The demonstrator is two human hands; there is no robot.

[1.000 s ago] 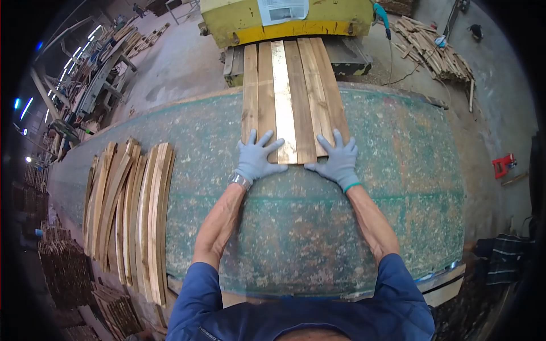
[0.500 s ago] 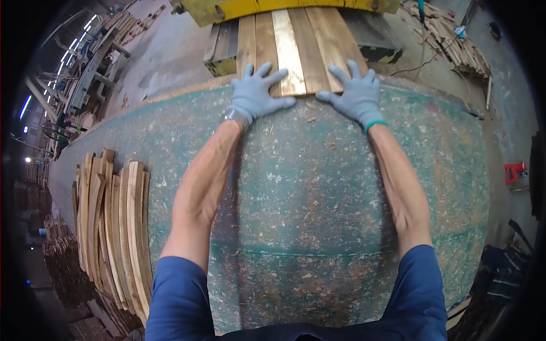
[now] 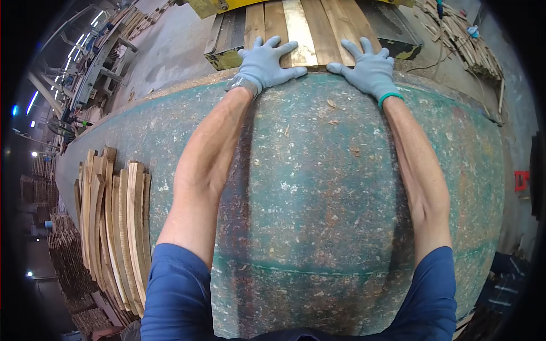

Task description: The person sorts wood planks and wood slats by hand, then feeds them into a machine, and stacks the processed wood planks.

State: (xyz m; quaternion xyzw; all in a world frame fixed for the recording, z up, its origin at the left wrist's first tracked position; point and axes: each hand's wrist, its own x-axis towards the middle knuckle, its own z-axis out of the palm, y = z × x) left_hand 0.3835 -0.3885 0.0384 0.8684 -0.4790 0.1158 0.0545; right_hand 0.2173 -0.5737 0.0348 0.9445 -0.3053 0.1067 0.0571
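Note:
Several wooden boards [image 3: 326, 40] lie side by side, with their near ends at the far edge of the worn green table [image 3: 318, 187]. Their far ends run under a yellow machine [image 3: 219, 5]. My left hand [image 3: 267, 62], in a light grey-blue glove, rests with fingers spread on the near left ends of the boards. On the right, my right hand [image 3: 367, 68], gloved the same with a green cuff, lies spread over the right-hand board ends. Both thumbs point inward along the near edge. One board between the hands shines bright with reflected light.
Rough wooden strips [image 3: 116, 221] are stacked on the table's left side. Scrap wood [image 3: 469, 48] lies on the floor at the far right. A long metal frame [image 3: 105, 74] stands at the far left, and a red object [image 3: 521, 181] is at the right.
Both hands and the boards have moved forward, away from me. More of the boards is now under the yellow machine, and their near ends have reached the table's far edge.

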